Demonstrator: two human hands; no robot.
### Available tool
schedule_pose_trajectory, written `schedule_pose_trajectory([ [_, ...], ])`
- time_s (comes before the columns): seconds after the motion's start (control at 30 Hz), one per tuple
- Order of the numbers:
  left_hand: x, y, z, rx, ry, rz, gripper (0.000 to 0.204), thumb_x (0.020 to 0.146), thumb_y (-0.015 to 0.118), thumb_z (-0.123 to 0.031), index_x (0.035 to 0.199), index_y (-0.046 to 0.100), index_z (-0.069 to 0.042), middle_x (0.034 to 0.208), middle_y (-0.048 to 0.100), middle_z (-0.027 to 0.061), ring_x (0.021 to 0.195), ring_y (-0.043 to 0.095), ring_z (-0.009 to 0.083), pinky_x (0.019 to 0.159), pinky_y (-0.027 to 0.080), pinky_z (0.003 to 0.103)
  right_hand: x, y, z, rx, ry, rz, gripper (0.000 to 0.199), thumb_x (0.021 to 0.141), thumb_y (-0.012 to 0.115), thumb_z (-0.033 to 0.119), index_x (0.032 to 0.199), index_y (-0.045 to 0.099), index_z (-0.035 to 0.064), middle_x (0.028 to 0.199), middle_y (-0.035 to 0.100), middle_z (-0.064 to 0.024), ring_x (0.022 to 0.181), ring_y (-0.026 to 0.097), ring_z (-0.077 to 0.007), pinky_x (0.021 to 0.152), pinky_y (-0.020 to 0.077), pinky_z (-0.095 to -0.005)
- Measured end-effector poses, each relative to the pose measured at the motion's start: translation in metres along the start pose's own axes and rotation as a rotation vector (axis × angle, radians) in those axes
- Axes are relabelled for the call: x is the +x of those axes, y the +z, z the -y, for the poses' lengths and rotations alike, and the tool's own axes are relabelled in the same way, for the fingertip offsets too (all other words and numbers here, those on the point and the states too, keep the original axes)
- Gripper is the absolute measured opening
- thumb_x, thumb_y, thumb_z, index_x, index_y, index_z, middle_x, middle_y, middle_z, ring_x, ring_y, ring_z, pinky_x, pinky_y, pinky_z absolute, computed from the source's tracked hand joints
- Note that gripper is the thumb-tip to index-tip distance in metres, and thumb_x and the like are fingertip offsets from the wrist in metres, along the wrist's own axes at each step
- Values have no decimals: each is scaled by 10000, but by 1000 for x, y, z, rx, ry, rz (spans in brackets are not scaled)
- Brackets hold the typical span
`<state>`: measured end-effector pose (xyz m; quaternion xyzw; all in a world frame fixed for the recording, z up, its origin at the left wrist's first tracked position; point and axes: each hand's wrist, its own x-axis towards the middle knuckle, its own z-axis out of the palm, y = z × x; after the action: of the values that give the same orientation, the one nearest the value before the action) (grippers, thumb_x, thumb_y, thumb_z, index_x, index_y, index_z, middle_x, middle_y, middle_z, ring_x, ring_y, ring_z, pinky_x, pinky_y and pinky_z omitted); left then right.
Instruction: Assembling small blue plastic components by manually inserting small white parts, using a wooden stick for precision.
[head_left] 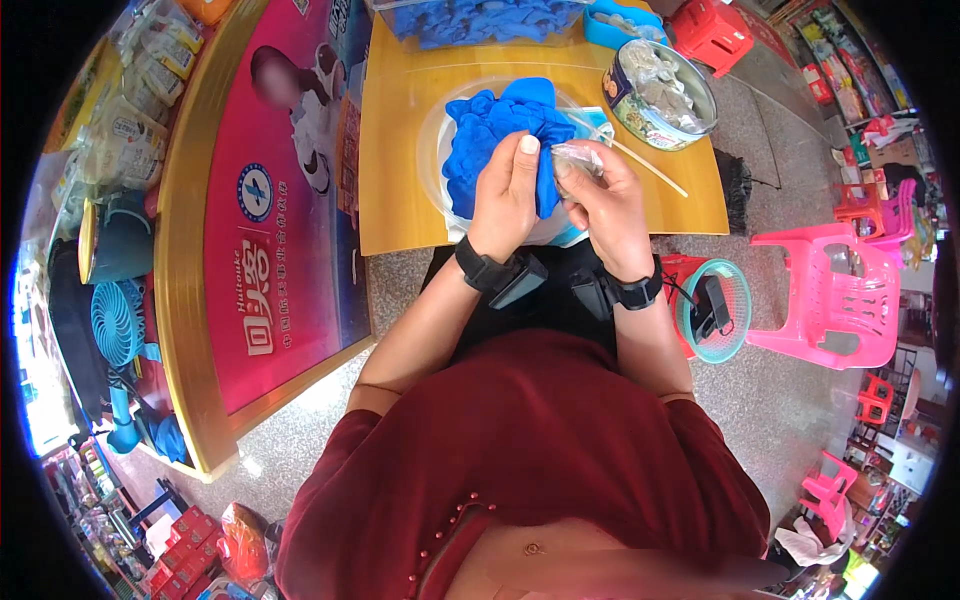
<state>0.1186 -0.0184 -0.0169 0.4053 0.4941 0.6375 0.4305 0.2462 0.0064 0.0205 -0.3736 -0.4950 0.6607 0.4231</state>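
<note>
My left hand point(510, 195) is closed on a blue cloth piece point(546, 180), its thumb pressed along the top edge. Close beside it, my right hand point(612, 205) pinches a small clear plastic packet point(582, 158) against the right side of that cloth. What the packet holds is too small to make out. Under and beyond my left hand, a heap of blue cloth pieces point(480, 135) fills a round whitish basin point(436, 190). To the right stands a round tin point(632, 110) with clear packets point(660, 85) of greyish contents.
A thin wooden stick point(650, 168) lies on the yellow table point(400, 150). At the back are a clear bin point(480, 30) of blue pieces and a blue tray point(610, 35). A green basket point(735, 330) and pink chair point(840, 290) stand right; a counter point(290, 200) stands left.
</note>
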Motion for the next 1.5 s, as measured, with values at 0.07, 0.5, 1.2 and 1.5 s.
schedule_pose_trajectory([
  [0.07, 0, 1, 3, 39, 73, -13, 343, 1021, 459, -317, 1083, 589, -6, 817, 595, 72, 717, 545, 145, 658, 461, 279, 0, 1, 0, 54, 9, 12, 143, 895, 651, 84, 1025, 601, 52, 767, 596, 1, 566, 478, -19, 444, 335, -174],
  [0.5, 14, -11, 5, 23, 75, 130, 142, 842, 728, -100, 899, 618, -30, 809, 612, 3, 720, 561, 55, 594, 458, 196, 10, -11, -14, -109, -106, -149, 151, 825, 687, 49, 957, 616, 30, 804, 623, 6, 627, 532, -29, 528, 417, -183],
  [1.2, 8, -8, 0, 587, 445, 29, 214, 749, 649, 35, 945, 586, -23, 793, 633, 97, 681, 635, 207, 620, 523, 297, 17, -15, -25, -349, -171, -140, 136, 821, 683, 70, 938, 641, 15, 844, 654, -10, 751, 599, -74, 663, 498, -227],
  [1.5, 10, -12, 1, 603, 293, 70, 244, 738, 639, 28, 971, 592, -27, 821, 658, 121, 734, 669, 230, 663, 537, 313, 15, -15, -21, -381, -134, -102, 131, 799, 666, 44, 924, 650, 9, 829, 660, -22, 753, 598, -75, 682, 502, -238],
])
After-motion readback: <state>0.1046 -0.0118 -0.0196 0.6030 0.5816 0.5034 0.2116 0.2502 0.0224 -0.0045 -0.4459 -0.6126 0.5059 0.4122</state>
